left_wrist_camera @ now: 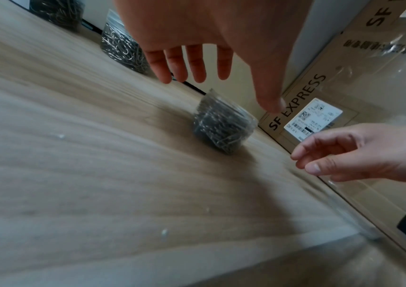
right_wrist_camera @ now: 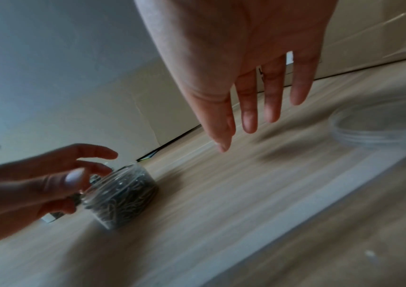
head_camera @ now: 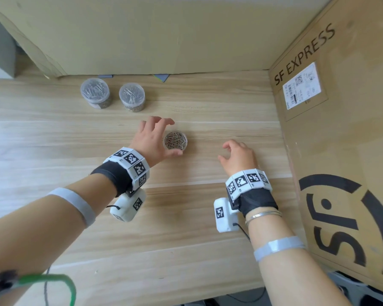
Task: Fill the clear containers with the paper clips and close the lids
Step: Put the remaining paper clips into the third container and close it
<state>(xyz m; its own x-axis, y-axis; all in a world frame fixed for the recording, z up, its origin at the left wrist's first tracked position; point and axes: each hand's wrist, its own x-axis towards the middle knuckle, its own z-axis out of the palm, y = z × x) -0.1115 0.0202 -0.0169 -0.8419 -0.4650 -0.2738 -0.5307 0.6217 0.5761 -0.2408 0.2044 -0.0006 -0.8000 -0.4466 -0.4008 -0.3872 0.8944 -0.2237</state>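
Wooden tabletop (head_camera: pixel 186 217) meets cardboard walls (head_camera: pixel 164 34), seemingly.

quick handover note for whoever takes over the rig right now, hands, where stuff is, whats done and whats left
Left hand: open, spread beside the open container, not gripping it.
Right hand: open, holding nothing, above the table.
Open container: mid-table, full of paper clips, no lid on.
Loose clear lid: on the table near the right hand, seen only from the right wrist.
Done: two lidded containers filled, at the back.
Left: lid the open one.
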